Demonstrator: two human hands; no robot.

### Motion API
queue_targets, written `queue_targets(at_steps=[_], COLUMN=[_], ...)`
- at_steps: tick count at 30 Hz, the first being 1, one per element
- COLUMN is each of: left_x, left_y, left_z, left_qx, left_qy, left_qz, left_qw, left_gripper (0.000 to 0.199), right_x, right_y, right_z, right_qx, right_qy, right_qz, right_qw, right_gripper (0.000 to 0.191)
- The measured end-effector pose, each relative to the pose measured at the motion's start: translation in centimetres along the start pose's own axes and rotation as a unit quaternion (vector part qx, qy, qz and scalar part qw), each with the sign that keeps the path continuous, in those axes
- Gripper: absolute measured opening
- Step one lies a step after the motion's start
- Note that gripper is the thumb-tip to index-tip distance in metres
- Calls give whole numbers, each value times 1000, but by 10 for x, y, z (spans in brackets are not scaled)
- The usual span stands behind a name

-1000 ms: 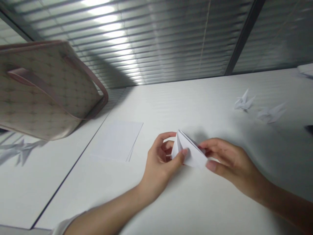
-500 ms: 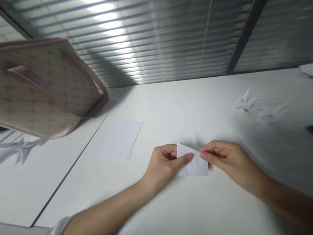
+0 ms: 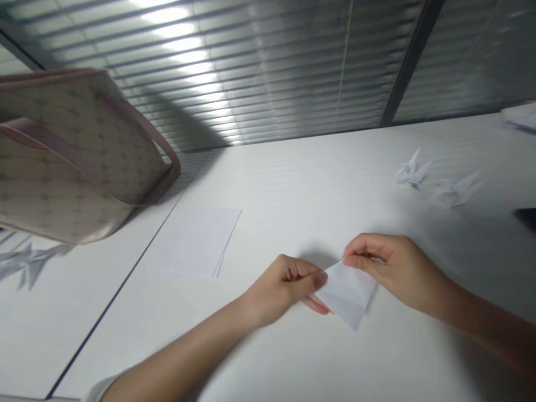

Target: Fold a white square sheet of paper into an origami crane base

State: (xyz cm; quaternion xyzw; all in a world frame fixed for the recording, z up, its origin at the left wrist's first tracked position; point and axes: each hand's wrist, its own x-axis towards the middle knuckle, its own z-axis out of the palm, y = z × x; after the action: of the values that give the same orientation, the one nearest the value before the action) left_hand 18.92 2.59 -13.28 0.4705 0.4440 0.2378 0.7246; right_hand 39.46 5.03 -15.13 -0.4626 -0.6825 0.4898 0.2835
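A folded white paper (image 3: 347,293) hangs just above the white table between my hands, one corner pointing down toward me. My left hand (image 3: 285,285) pinches its left side between thumb and fingers. My right hand (image 3: 385,265) grips its upper edge with thumb and fingertips. Part of the paper is hidden behind my left hand. A stack of plain white paper sheets (image 3: 195,243) lies on the table to the left of my hands.
A beige patterned handbag (image 3: 71,151) with pink trim stands at the left. Two white origami cranes (image 3: 412,170) (image 3: 458,191) lie at the back right, and another (image 3: 31,262) lies at the far left. A dark object (image 3: 526,218) sits at the right edge, in front of slatted blinds.
The paper has opened out from a narrow fold into a flatter shape and turned, with a corner now pointing down. It has shifted right, and my left thumb has moved to its left side.
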Motion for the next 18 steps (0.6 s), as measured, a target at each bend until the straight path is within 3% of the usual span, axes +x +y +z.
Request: queue_targets(at_steps=[2,4,5,7,9,12,18], left_x=[-1,0,1,3,4,3,2], left_y=[1,-1,-2,-4,-5,-6,-8], left_z=[3,7,10,13,14,15,12], left_qx=[18,8,-17,-94,-158,-209,-229], left_qy=[-37,-37,-18,47,111,128,55], left_qz=[-10,3,19,65,110,120,87], left_qw=[999,999,1000,992,975,962,968], left_gripper=[29,31,31,27,20,11,14], right_x=[-1,-2,-3,-4,-5,-5,-4], right_y=[-2,-2,-2,-1,-1,1,5], right_z=[0,0,0,0,2,8,15], right_qx=[-25,-32,-33,-37,-49,-71,-38], right_qy=[-26,-3,34,122,160,139,98], right_qz=[-33,-89,-119,-171,-203,-218,-202], right_qw=[999,995,992,977,965,963,974], right_gripper=[13,8,11,38,61,63,47])
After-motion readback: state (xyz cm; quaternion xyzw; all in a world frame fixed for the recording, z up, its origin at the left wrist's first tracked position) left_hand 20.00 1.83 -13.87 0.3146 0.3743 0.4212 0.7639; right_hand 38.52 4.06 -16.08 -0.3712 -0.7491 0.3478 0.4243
